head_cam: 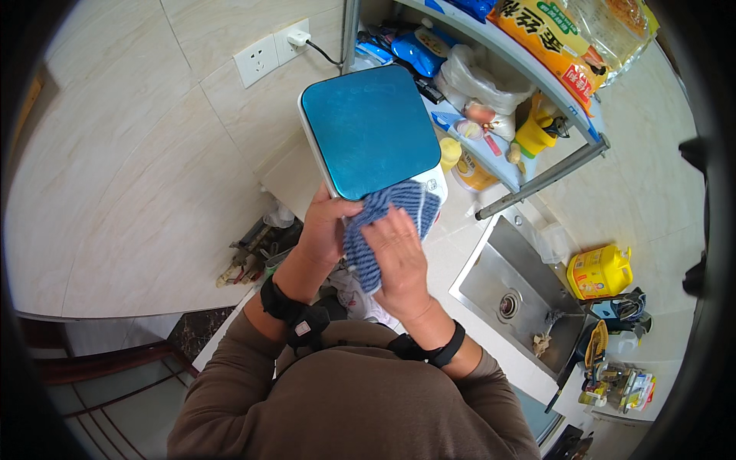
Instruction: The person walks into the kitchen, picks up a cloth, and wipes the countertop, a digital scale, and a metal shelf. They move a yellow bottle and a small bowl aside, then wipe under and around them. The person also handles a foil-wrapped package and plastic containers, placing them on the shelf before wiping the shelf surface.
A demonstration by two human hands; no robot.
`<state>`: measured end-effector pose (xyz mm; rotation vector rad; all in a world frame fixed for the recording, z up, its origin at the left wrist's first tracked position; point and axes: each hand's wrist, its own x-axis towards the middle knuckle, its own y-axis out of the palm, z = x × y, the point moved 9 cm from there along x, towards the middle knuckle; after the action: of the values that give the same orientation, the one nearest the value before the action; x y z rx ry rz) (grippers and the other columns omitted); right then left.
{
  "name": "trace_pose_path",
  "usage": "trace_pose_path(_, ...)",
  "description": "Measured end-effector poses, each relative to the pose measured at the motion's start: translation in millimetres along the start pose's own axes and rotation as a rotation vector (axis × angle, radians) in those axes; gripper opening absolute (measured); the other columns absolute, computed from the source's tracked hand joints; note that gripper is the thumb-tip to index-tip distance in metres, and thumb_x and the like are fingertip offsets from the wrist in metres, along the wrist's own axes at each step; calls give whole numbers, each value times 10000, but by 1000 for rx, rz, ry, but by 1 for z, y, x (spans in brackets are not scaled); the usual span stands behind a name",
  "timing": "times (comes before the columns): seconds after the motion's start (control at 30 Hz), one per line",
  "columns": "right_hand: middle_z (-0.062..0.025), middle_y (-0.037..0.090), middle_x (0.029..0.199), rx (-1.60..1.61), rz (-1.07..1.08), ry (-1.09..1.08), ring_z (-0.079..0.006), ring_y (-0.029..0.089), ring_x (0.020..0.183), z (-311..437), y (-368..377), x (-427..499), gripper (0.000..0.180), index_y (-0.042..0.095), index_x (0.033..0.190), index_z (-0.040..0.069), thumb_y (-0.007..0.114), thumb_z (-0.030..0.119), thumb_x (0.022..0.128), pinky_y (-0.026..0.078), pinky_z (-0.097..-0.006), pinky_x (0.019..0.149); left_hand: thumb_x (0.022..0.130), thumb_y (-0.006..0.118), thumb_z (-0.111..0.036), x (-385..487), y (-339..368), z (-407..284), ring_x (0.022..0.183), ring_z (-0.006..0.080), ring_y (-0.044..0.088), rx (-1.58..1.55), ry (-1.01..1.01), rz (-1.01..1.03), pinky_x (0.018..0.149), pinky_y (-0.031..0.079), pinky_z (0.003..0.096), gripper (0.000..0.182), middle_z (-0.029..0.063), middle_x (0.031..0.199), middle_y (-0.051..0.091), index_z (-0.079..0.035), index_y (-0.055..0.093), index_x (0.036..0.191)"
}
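Note:
My left hand (328, 230) grips the near left corner of a digital kitchen scale (371, 132), which has a white body and a square, shiny blue top plate. The scale is held up in front of me, over the counter. My right hand (398, 253) presses a blue striped cloth (361, 253) against the scale's near edge, where a white strip with printed button marks shows. Part of the cloth hangs below, between my two hands. My right fingers are slightly blurred. The underside of the scale is hidden.
A metal shelf rack (540, 184) with bags and a yellow cup (535, 137) stands at the upper right. Right of me is a steel sink (512, 293), with a yellow jug (601, 271) beyond it. Wall sockets (257, 60) are at the upper left. Several tools (247, 259) lie left of my forearm.

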<state>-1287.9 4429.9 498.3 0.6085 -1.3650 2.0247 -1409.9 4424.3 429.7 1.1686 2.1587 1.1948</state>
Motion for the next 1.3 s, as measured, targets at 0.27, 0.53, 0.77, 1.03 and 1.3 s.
trace_pose_path(0.27,-142,609,1098,334,247,-82,-293,533,1150,5,4,0,422,601,1065,29,683,94,656,396,-431,992,709,537,45,3,-8,6,950,263,620,-48,-110,72,862,504,372,465,156,1048,608,1,493,1169)
trace_pose_path(0.53,-155,648,943,268,472,489,-246,627,790,-97,17,-79,344,599,1076,26,620,52,733,497,-340,734,714,526,99,15,-30,2,1057,288,575,-144,-49,57,930,451,435,504,126,1104,590,-24,485,1201)
trace_pose_path(0.77,-52,633,898,505,-658,759,-103,564,796,-141,-73,-13,230,601,1084,-35,547,103,908,463,-264,744,678,533,148,7,-31,17,1064,233,564,123,-92,49,930,434,401,568,97,1111,596,-35,488,1214)
trace_pose_path(1.03,-173,407,1396,-10,-338,246,-341,328,1332,-85,-37,63,684,425,1340,46,535,-131,688,242,-396,1093,642,572,152,-6,-24,36,1118,201,525,214,-202,171,969,398,376,679,70,1187,557,-39,449,1281)
trace_pose_path(1.3,-151,400,1409,-77,-117,-56,-364,319,1332,-33,-2,75,577,481,1309,77,619,82,748,196,-486,1086,665,640,137,-4,-26,38,1069,168,568,227,-169,178,921,442,327,577,55,1160,593,-35,529,1204)
